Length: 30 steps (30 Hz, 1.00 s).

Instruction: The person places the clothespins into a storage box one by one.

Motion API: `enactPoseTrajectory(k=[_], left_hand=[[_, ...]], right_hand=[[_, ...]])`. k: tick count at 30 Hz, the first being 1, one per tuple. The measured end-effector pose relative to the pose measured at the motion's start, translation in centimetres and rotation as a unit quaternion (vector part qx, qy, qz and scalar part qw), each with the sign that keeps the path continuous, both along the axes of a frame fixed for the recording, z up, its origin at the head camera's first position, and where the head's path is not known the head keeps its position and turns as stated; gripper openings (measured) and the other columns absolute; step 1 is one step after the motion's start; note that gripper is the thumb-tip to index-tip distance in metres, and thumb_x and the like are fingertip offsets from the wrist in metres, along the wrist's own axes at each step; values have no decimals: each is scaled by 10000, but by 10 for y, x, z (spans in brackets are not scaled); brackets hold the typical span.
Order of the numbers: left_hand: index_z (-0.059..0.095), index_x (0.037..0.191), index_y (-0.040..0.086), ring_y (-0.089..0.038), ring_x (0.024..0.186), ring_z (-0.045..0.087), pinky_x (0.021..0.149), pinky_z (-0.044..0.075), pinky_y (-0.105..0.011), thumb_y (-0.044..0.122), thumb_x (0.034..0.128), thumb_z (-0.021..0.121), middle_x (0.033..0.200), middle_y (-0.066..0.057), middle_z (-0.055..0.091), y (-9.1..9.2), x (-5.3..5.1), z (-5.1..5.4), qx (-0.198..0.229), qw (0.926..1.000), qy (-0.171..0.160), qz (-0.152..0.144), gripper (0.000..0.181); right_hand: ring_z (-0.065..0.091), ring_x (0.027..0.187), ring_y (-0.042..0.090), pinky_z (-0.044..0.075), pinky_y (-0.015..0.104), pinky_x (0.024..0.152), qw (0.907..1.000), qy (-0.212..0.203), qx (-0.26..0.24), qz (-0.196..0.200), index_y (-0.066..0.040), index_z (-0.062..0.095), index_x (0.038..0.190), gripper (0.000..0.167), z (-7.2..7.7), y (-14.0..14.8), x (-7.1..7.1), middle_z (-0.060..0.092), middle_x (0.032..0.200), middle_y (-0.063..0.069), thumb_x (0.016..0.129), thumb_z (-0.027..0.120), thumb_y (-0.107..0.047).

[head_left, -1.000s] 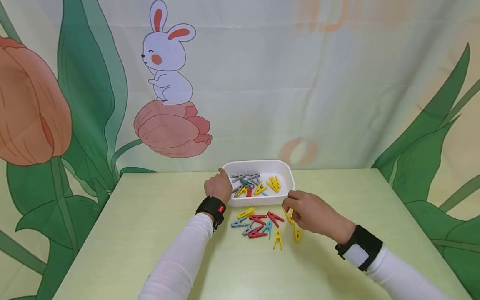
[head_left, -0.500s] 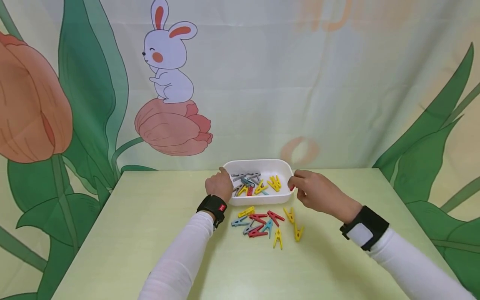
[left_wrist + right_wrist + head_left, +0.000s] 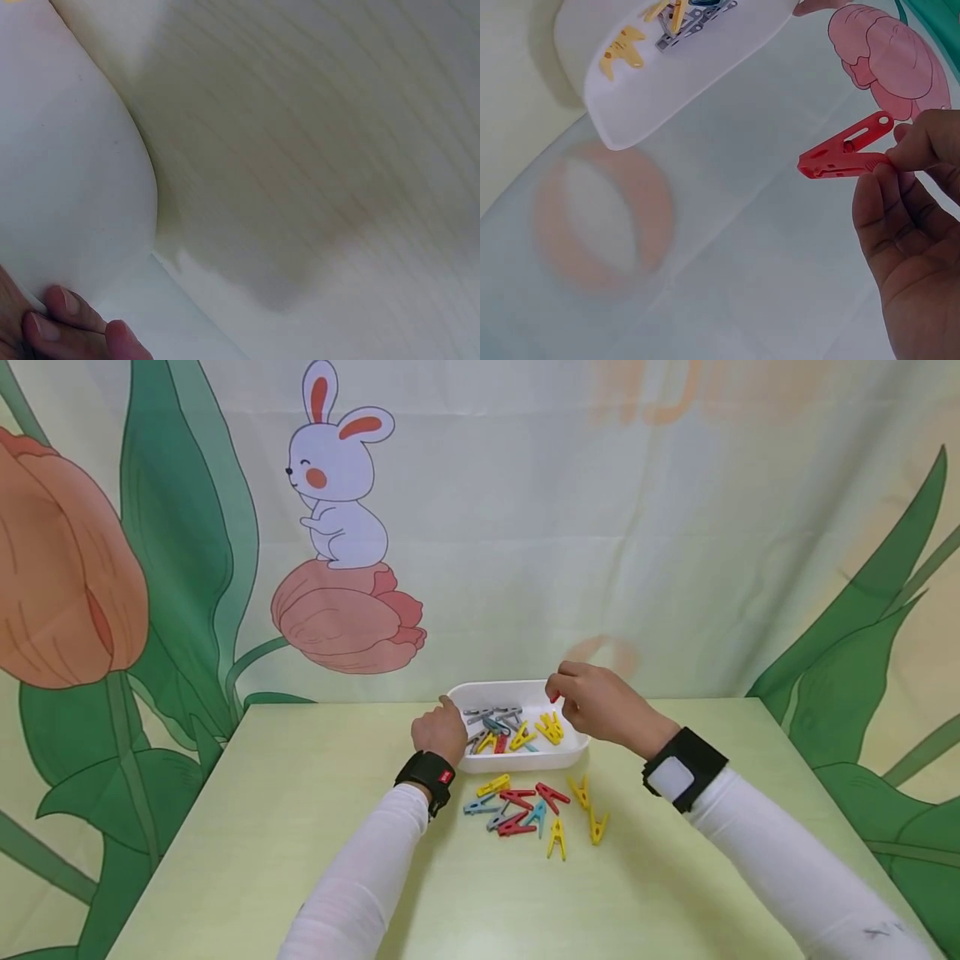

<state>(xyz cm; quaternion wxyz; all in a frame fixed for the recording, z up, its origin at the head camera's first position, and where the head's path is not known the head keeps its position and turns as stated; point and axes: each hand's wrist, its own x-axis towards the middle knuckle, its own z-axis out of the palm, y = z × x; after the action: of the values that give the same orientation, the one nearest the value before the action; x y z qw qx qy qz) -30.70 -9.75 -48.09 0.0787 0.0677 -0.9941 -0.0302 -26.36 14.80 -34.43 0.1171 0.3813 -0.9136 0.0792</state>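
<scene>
In the right wrist view, my right hand point(image 3: 922, 255) pinches a red clothespin point(image 3: 847, 150) by one handle, between thumb and fingertips. The head view has that right hand point(image 3: 596, 706) over the right end of a white plastic tray point(image 3: 521, 762), with a bit of red at its fingertips. My left hand point(image 3: 440, 732) holds the tray's left end. In the left wrist view its fingers point(image 3: 67, 341) lie against the white tray wall point(image 3: 75, 165). Several grey, yellow, blue and red clothespins point(image 3: 521, 737) lie inside the tray.
In front of the tray, several loose clothespins point(image 3: 516, 797) in red, yellow, blue and grey lie on the pale wood-grain table point(image 3: 300, 827). Behind the table's far edge hangs a printed cloth point(image 3: 487, 527) with a rabbit and tulips.
My right hand has lifted the red clothespin from beside the loose pile, moving up and then left over the tray's right end. My left hand stays at the tray.
</scene>
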Motion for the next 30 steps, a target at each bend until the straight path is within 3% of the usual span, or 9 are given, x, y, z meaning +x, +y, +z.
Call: enactPoseTrajectory(k=[8, 14, 18, 23, 30], left_hand=[[455, 1441, -6, -247, 722, 695, 629, 534, -373, 251, 980, 533, 910, -113, 735, 1, 1, 1, 11, 10000, -71, -5, 533], [460, 1439, -3, -246, 695, 687, 619, 529, -371, 249, 978, 539, 874, -111, 731, 1, 2, 2, 22, 10000, -14, 18, 532], [458, 1440, -4, -245, 683, 680, 608, 524, -365, 251, 978, 542, 863, -111, 727, 1, 3, 2, 6, 10000, -54, 23, 534], [469, 1428, -10, -265, 729, 698, 647, 538, -385, 241, 978, 536, 899, -125, 735, -1, 1, 1, 29, 10000, 89, 30, 520], [489, 1413, -9, -265, 692, 692, 632, 537, -383, 231, 972, 548, 834, -121, 732, -1, 1, 0, 76, 9997, 210, 33, 506]], right_hand=[[589, 779, 206, 513, 298, 708, 9998, -117, 94, -115, -108, 696, 1000, 219, 5, -16, -26, 643, 933, 46, 851, 581, 3], [613, 862, 235, 544, 331, 791, 9968, -604, 184, -496, -106, 691, 1053, 205, 5, -31, -40, 656, 1001, 62, 873, 620, -38], [623, 903, 243, 549, 340, 852, 9938, -852, 292, -651, -113, 691, 1084, 211, 1, -41, -48, 663, 1036, 64, 885, 644, -60], [628, 903, 242, 542, 346, 858, 9943, -800, 385, -591, -110, 697, 1084, 212, -5, -52, -56, 661, 1020, 67, 884, 649, -60], [625, 888, 242, 543, 351, 848, 9910, -978, 613, -677, -98, 703, 1083, 205, -23, -56, -61, 667, 1010, 78, 881, 668, -83]])
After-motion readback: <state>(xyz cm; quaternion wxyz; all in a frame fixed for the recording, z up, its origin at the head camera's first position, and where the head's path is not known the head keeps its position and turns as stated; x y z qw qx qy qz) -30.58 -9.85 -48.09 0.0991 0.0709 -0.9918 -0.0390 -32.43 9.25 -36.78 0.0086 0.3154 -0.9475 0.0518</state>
